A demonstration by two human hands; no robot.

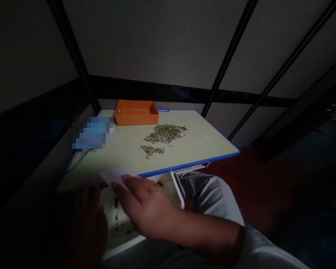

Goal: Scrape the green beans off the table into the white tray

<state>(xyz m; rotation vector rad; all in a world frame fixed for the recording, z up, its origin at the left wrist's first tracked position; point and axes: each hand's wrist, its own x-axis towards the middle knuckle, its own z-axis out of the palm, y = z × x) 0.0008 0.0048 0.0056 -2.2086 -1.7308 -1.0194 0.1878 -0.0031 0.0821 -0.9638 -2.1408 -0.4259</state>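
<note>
The pale bench (201, 149) lay ahead of the right hand (149, 203), which pinched a card (114, 175), apparently mid-wipe and next needing a steady grip, green bits (168, 133) beyond it, the left hand (89, 213) too dark to judge.

The left hand (88, 213) is obscured by shadow, the tray (178, 190) is partly covered by the right hand (149, 205), and the blue item (93, 133) is blurred by pixelation.
</note>
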